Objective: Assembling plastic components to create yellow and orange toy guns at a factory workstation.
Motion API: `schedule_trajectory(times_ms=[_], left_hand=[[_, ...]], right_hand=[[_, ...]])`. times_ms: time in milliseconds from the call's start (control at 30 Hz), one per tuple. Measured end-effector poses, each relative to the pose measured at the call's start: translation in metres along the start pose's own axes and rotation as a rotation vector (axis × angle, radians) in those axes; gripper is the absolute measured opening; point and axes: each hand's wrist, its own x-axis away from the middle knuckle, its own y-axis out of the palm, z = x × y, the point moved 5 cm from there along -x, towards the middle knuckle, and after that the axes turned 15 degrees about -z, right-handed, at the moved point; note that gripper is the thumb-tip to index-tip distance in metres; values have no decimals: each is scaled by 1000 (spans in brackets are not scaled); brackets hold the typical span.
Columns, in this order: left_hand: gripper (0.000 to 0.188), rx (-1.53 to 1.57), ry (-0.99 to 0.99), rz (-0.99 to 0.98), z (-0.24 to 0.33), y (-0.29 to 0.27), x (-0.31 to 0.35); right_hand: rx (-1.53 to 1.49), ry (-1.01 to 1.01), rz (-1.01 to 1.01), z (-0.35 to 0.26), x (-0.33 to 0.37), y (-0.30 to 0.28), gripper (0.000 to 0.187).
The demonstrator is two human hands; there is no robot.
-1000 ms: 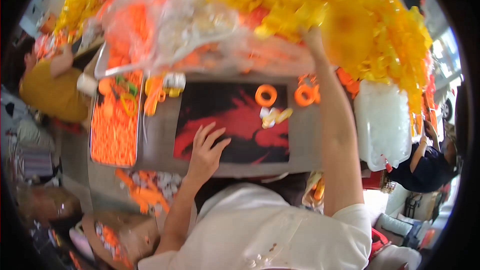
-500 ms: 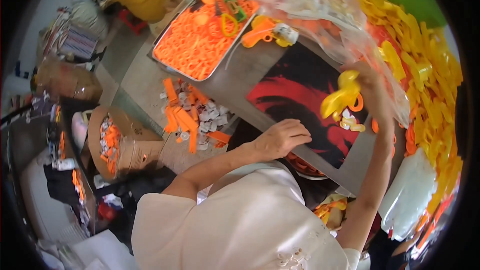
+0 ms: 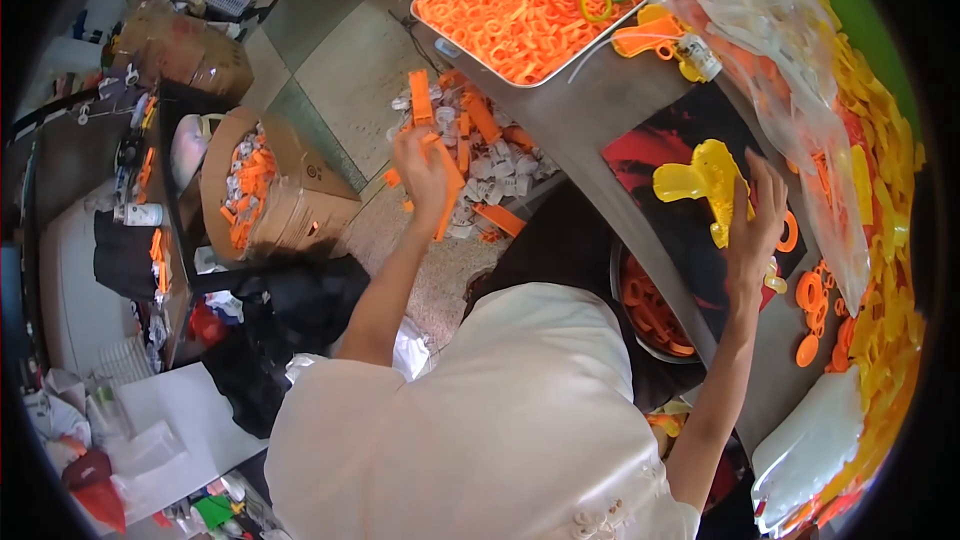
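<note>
My left hand (image 3: 420, 175) is down at the floor pile left of the table, its fingers curled round an orange plastic strip (image 3: 450, 178). More orange strips and small white pieces (image 3: 510, 175) lie about it. Over the black-and-red mat (image 3: 640, 152), my right hand (image 3: 757, 220) has its fingers stretched out and apart. Against its thumb side lies a shiny yellow plastic piece (image 3: 708, 183) with several lobes. Close to that wrist are an orange ring (image 3: 789, 232) and a small pale yellow piece (image 3: 774, 278).
A metal tray (image 3: 524, 83) full of orange rings stands at the table's far end. Clear plastic bags (image 3: 790, 70) and heaped yellow parts (image 3: 875, 240) line the right side. A bowl of orange pieces (image 3: 655, 310) sits beneath the table edge. An open cardboard box (image 3: 310, 190) stands at left.
My left hand has gone from the table edge to the floor pile and closed on an orange strip. My right hand has lowered the yellow piece onto the mat and opened. The view has shifted left.
</note>
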Motion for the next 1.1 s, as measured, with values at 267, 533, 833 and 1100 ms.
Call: schedule_trajectory(times_ms=[267, 533, 833, 1100], left_hand=[[28, -305, 53, -536, 8, 97, -67], [56, 106, -8, -416, 1, 187, -76], [60, 191, 110, -615, 9, 41, -13], [52, 597, -25, -406, 21, 8, -30]], right_hand=[[-150, 189, 133, 6, 45, 1, 21], [-127, 140, 126, -13, 48, 1, 21], [-293, 214, 119, -12, 63, -6, 20], [-475, 28, -93, -64, 46, 24, 22]])
